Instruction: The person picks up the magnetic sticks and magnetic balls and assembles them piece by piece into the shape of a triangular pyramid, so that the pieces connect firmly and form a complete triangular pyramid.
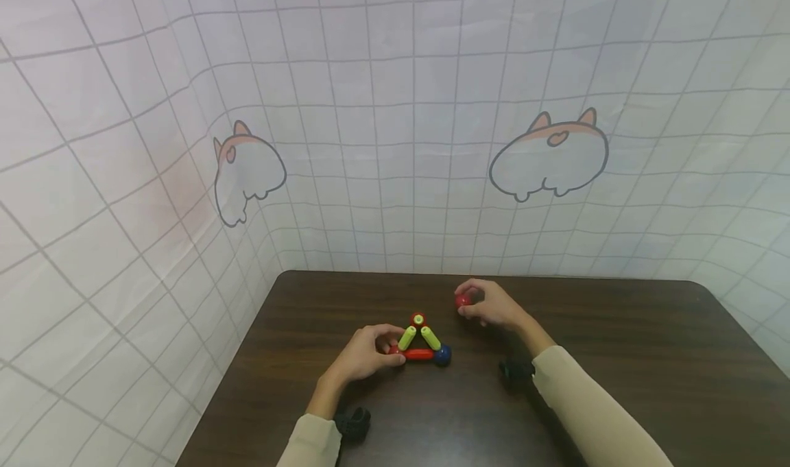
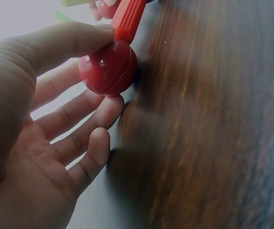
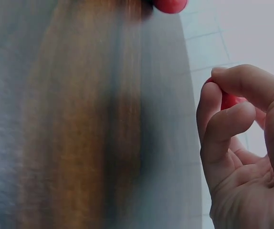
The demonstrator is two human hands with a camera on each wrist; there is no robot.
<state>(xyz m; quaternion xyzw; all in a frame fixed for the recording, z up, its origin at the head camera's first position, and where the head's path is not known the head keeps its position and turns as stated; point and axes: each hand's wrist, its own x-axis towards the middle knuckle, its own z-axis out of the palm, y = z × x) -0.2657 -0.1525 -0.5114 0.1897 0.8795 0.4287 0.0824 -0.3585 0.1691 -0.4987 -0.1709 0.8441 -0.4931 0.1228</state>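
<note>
My left hand holds the red ball at the left corner of a small triangular frame of balls and rods, thumb on top and fingers beneath. A ribbed red rod runs from that ball to a dark blue ball. Two yellow-green rods slant in towards a red ball at the far corner, where a yellow-green end piece shows on top. Beyond the frame to the right, my right hand pinches a loose red ball between thumb and fingers; in the right wrist view the fingers mostly cover it.
The dark wood table extends to both sides, with its back edge close behind my right hand. A white grid-patterned cloth hangs behind and to the left. Each wrist wears a black device low over the tabletop.
</note>
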